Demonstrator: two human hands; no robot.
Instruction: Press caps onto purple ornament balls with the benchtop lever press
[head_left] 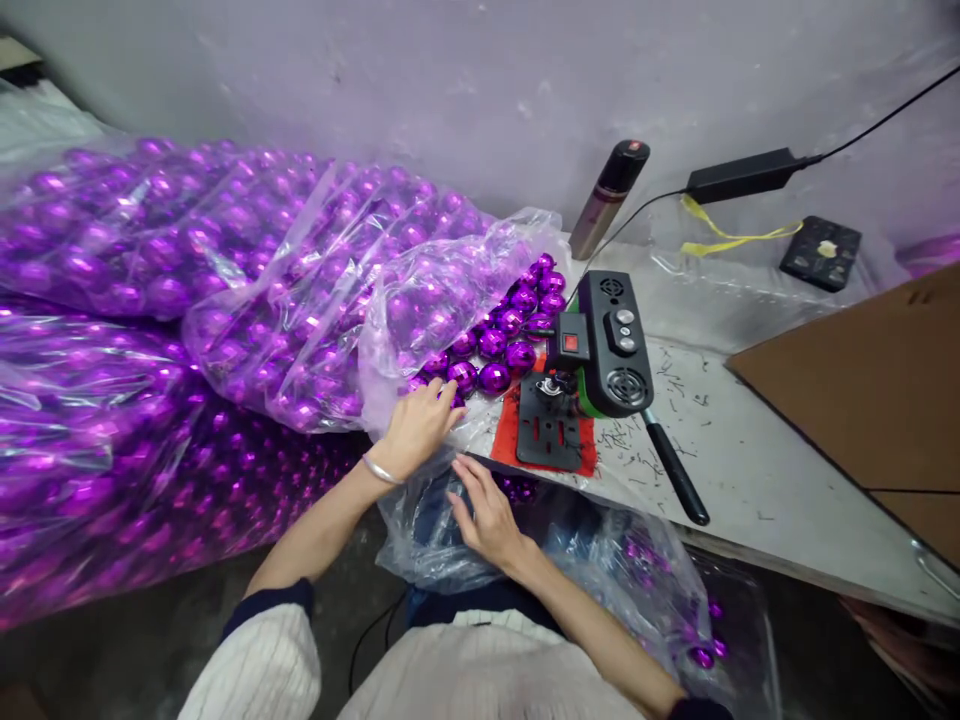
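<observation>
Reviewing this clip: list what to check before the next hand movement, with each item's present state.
1. Bare right hand unloaded: ok; no ball seen in it.
2. Bare left hand free of the shiny purple balls: cannot tell; its fingers are right at them.
3. Clear plastic bag open at its mouth: ok; balls lie exposed there.
4. Black slotted flat plate over the flat red mat: ok.
5. Red switch on the black machine off: cannot tell.
</observation>
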